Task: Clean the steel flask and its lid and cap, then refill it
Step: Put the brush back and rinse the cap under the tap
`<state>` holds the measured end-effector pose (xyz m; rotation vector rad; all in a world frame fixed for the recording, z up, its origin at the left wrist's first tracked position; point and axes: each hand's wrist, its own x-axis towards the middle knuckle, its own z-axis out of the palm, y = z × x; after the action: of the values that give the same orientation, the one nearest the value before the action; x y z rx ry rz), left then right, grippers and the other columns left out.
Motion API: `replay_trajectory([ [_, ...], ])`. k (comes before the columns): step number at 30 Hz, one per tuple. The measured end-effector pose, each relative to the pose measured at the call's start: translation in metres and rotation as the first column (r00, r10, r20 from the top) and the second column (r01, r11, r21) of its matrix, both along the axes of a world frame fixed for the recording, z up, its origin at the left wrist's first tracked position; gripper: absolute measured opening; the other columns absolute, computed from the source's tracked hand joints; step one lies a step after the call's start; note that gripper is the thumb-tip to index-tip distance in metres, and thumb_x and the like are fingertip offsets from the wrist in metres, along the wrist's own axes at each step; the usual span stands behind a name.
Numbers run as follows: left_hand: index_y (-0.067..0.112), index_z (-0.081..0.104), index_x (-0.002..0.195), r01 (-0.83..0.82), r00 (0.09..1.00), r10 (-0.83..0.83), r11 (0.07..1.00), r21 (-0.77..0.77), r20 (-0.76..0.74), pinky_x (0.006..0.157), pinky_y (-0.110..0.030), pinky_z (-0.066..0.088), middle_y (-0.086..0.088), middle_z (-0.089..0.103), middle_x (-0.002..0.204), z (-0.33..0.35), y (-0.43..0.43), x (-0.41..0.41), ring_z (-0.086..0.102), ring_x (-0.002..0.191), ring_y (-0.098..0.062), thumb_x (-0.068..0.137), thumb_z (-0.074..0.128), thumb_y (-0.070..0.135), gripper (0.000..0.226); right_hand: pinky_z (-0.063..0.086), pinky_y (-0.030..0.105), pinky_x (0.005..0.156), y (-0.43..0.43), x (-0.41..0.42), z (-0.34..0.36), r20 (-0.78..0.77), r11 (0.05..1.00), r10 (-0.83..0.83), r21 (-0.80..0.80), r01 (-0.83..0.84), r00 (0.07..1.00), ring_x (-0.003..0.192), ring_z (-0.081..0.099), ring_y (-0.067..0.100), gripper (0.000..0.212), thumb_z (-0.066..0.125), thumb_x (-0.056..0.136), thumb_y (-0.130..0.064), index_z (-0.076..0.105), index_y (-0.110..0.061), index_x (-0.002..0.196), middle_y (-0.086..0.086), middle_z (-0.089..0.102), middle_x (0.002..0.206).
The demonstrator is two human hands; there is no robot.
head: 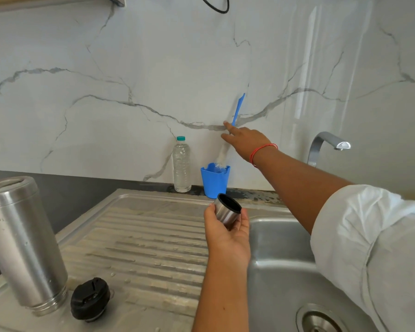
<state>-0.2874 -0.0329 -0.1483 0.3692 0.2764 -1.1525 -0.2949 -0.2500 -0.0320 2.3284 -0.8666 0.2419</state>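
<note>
The steel flask (22,245) stands upside down, mouth down, on the drainboard at the left. Its black lid (90,299) lies beside it on the drainboard. My left hand (227,232) holds the small steel cap (227,210) over the sink's left rim, its black inside facing up and away. My right hand (246,140) is stretched to the back wall and grips the blue handle of a bottle brush (237,109). The brush's white bristles (221,160) sit in a blue cup (215,182).
A clear plastic water bottle (181,164) with a teal top stands left of the blue cup. The steel sink basin (285,264) with its drain (319,319) is at the lower right. A tap spout (328,142) curves over it. The ribbed drainboard (141,248) is wet.
</note>
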Motion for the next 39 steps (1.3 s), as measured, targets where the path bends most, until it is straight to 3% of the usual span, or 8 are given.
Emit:
replay_trajectory([
  [7,0.006,0.064,0.123,0.054,0.978,-0.065,0.997,0.060,0.198,0.077,-0.034,0.058,-0.017,0.067,0.113,-0.001,-0.002,-0.008,0.066,0.098,-0.025,0.093,0.074,0.035,0.042,0.053,0.049,0.084,0.033,-0.042,-0.049,0.323,0.991,0.076,0.082,-0.108,0.943,0.114,0.054,0.040,0.038,0.054,0.099,-0.017,0.050,-0.011,0.137,0.017,0.041,0.148],
  [11,0.012,0.067,0.116,0.101,0.916,-0.147,0.985,0.141,0.373,0.071,-0.028,0.056,-0.013,0.070,0.108,-0.002,-0.003,-0.021,0.064,0.096,-0.020,0.090,0.077,0.041,0.040,0.053,0.045,0.081,0.045,-0.095,-0.096,0.493,0.944,-0.170,0.331,-0.003,0.853,0.100,0.062,0.040,0.020,0.051,0.100,-0.020,0.061,-0.005,0.109,0.020,0.061,0.109],
  [15,0.006,0.062,0.123,0.147,0.828,-0.236,0.967,0.210,0.508,0.070,-0.030,0.062,-0.020,0.068,0.118,-0.007,-0.001,-0.050,0.069,0.106,-0.028,0.086,0.082,0.035,0.051,0.049,0.041,0.091,0.037,-0.172,-0.119,0.582,0.720,-0.635,0.684,0.117,0.509,0.116,0.060,0.043,0.028,0.054,0.097,-0.011,0.055,0.004,0.120,0.027,0.063,0.123],
  [18,0.007,0.057,0.125,0.258,0.770,-0.371,0.925,0.279,0.519,0.075,-0.038,0.064,-0.022,0.062,0.124,-0.011,-0.007,-0.075,0.066,0.109,-0.033,0.088,0.082,0.025,0.048,0.042,0.038,0.102,0.029,-0.212,-0.116,0.609,0.639,-0.717,0.768,-0.029,0.339,0.128,0.051,0.043,0.043,0.051,0.101,-0.017,0.045,0.004,0.137,0.028,0.053,0.139],
  [28,0.012,0.061,0.122,0.291,0.502,-0.557,0.829,0.478,0.661,0.071,-0.035,0.059,-0.016,0.065,0.120,-0.007,-0.068,-0.108,0.066,0.103,-0.027,0.096,0.074,0.026,0.033,0.034,0.037,0.114,0.000,-0.216,-0.108,0.498,0.589,-0.433,0.787,-0.182,0.751,0.139,0.043,0.034,0.048,0.042,0.104,-0.011,0.040,-0.013,0.152,0.014,0.047,0.151],
  [32,0.013,0.063,0.106,0.307,0.439,-0.585,0.811,0.499,0.682,0.079,-0.038,0.059,-0.016,0.067,0.110,-0.007,-0.082,-0.118,0.066,0.098,-0.027,0.097,0.070,0.021,0.014,0.035,0.037,0.112,0.014,-0.230,-0.109,0.488,0.512,-0.462,0.828,-0.226,0.741,0.137,0.046,0.031,0.046,0.044,0.103,-0.014,0.045,-0.014,0.150,0.011,0.051,0.147],
  [36,0.013,0.062,0.098,0.308,0.398,-0.578,0.815,0.490,0.712,0.089,-0.040,0.058,-0.014,0.067,0.101,-0.003,-0.093,-0.129,0.065,0.092,-0.025,0.096,0.066,0.015,0.004,0.057,0.045,0.086,0.045,-0.238,-0.118,0.392,0.205,-0.828,0.878,-0.433,0.402,0.105,0.062,0.034,0.040,0.047,0.103,-0.040,0.060,-0.008,0.124,0.021,0.059,0.127],
  [39,0.008,0.064,0.110,0.235,0.303,-0.559,0.829,0.508,0.772,0.077,-0.039,0.060,-0.016,0.069,0.112,-0.009,-0.103,-0.135,0.068,0.095,-0.027,0.093,0.073,0.020,0.023,0.058,0.050,0.081,0.070,-0.244,-0.120,0.134,-0.108,-0.963,0.607,-0.788,0.235,0.104,0.064,0.037,0.054,0.045,0.103,-0.051,0.058,-0.003,0.122,0.024,0.063,0.120],
])
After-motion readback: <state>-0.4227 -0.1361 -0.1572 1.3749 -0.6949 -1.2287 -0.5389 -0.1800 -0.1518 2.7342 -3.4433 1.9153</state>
